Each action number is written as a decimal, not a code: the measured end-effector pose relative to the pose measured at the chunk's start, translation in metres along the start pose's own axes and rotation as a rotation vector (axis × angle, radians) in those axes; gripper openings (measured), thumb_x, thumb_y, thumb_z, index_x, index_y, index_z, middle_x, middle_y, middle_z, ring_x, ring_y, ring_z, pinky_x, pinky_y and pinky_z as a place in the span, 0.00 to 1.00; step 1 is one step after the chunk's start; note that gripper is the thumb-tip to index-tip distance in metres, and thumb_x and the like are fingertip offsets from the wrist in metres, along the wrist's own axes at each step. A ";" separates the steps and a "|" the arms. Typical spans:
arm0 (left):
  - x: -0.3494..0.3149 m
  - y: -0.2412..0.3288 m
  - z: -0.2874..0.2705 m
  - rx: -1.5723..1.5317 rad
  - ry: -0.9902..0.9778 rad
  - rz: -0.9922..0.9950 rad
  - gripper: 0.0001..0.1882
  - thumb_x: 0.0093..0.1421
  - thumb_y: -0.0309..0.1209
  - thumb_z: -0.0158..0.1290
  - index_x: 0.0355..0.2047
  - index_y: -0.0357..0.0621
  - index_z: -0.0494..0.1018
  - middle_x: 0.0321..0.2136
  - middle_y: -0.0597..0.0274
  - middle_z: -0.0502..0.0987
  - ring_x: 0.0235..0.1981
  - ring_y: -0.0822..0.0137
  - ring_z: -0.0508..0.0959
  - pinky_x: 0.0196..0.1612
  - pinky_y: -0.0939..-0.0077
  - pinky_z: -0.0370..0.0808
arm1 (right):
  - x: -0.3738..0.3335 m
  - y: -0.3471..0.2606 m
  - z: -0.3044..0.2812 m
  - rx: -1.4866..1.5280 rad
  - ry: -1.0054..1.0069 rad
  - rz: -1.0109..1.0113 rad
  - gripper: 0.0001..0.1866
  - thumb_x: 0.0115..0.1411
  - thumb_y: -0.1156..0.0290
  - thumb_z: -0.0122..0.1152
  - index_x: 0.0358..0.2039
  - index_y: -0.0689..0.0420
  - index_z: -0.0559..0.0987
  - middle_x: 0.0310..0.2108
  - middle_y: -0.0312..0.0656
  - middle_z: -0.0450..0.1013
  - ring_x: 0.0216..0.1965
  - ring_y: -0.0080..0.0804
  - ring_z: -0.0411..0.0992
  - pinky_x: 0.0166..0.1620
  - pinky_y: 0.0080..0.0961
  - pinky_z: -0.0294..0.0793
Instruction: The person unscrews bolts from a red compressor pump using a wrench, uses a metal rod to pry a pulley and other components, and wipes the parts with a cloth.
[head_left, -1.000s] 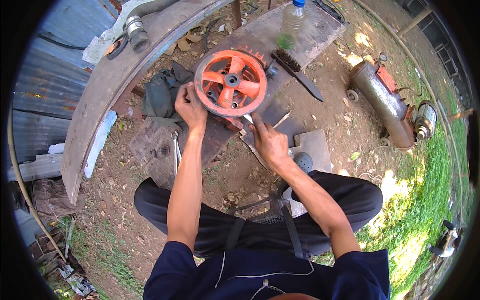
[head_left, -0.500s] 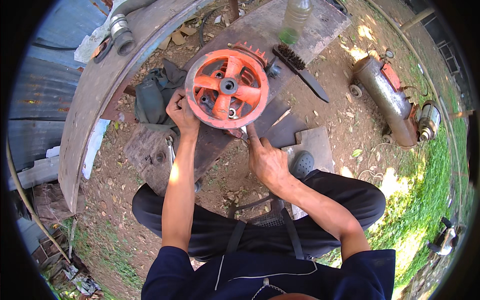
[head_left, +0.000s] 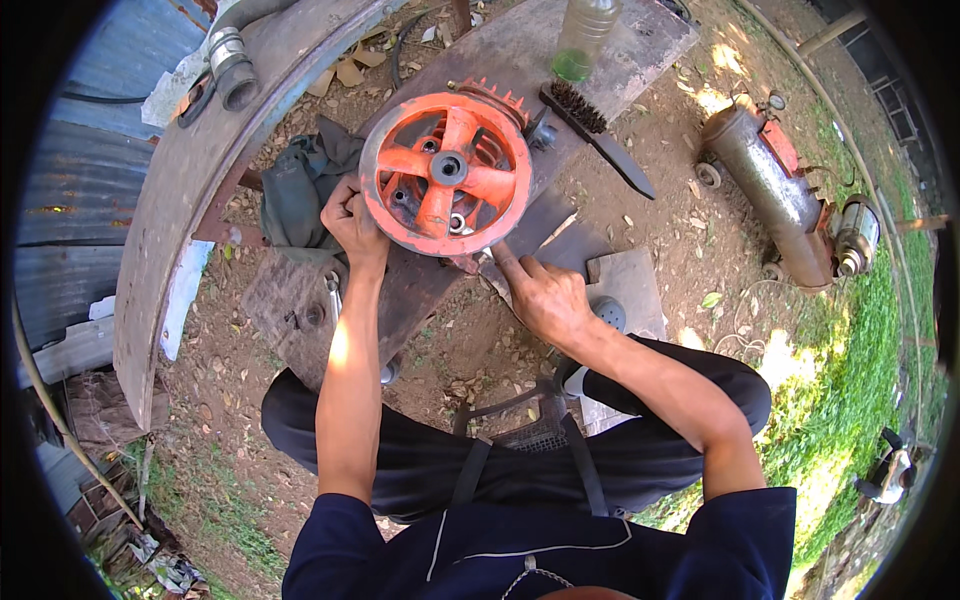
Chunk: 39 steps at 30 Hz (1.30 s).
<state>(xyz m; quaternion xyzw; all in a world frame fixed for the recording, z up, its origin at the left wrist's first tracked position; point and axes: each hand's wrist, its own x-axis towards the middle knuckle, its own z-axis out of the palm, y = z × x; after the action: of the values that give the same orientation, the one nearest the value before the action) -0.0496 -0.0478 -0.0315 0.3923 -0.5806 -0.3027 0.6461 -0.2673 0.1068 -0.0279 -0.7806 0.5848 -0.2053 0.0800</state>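
Note:
An orange spoked pulley wheel (head_left: 487, 183) with worn paint lies in front of a finned orange compressor pump (head_left: 497, 97) on the wooden bench. At the wheel's left rim is my left hand (head_left: 352, 228), its fingers curled against the edge; part of the thumb is hidden behind the rim. Under the wheel's lower right rim reaches my right hand (head_left: 550, 303), with the index finger pointing in and the others folded. A small pale piece shows by that fingertip, but whatever the fingers hold is mostly hidden.
A wire brush (head_left: 600, 140) and a plastic bottle (head_left: 582, 40) with green liquid are on the bench (head_left: 650, 45). A dark cloth (head_left: 300, 190) and a wrench (head_left: 334, 290) lie left. An air tank (head_left: 760, 180) stands right; a curved board (head_left: 165, 250) is at the left.
My right hand has shifted slightly right, with its index fingertip still by the lower rim. My left hand stays at the wheel's left rim. The whole view has moved a little.

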 end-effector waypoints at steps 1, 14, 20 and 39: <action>0.000 -0.001 -0.001 -0.007 0.010 0.017 0.13 0.62 0.30 0.50 0.22 0.35 0.71 0.17 0.75 0.66 0.20 0.85 0.59 0.22 0.82 0.52 | 0.000 -0.002 -0.001 -0.002 -0.014 0.024 0.32 0.66 0.68 0.51 0.69 0.49 0.58 0.24 0.48 0.74 0.20 0.45 0.76 0.20 0.41 0.76; 0.000 -0.004 0.001 0.019 0.052 0.014 0.12 0.61 0.26 0.50 0.21 0.34 0.72 0.16 0.76 0.64 0.18 0.85 0.56 0.21 0.82 0.49 | 0.014 0.020 -0.018 0.204 -0.153 -0.052 0.32 0.55 0.78 0.56 0.63 0.60 0.65 0.22 0.50 0.75 0.22 0.51 0.75 0.26 0.45 0.76; -0.002 0.002 0.007 0.044 0.094 0.020 0.10 0.56 0.22 0.46 0.19 0.33 0.70 0.14 0.74 0.62 0.18 0.83 0.54 0.21 0.80 0.47 | 0.019 0.038 -0.017 0.307 -0.247 -0.123 0.36 0.55 0.77 0.56 0.66 0.60 0.60 0.19 0.53 0.73 0.21 0.53 0.75 0.27 0.45 0.75; -0.013 0.010 0.016 0.198 0.141 -0.044 0.09 0.58 0.24 0.47 0.25 0.32 0.74 0.20 0.65 0.76 0.21 0.78 0.68 0.26 0.79 0.65 | 0.034 0.036 -0.027 -0.162 0.036 0.082 0.21 0.67 0.54 0.53 0.58 0.41 0.73 0.28 0.45 0.78 0.26 0.48 0.78 0.27 0.44 0.77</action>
<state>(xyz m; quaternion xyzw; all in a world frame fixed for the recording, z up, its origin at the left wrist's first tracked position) -0.0682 -0.0339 -0.0294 0.4873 -0.5519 -0.2298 0.6365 -0.3022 0.0668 -0.0091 -0.7562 0.6323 -0.1679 0.0144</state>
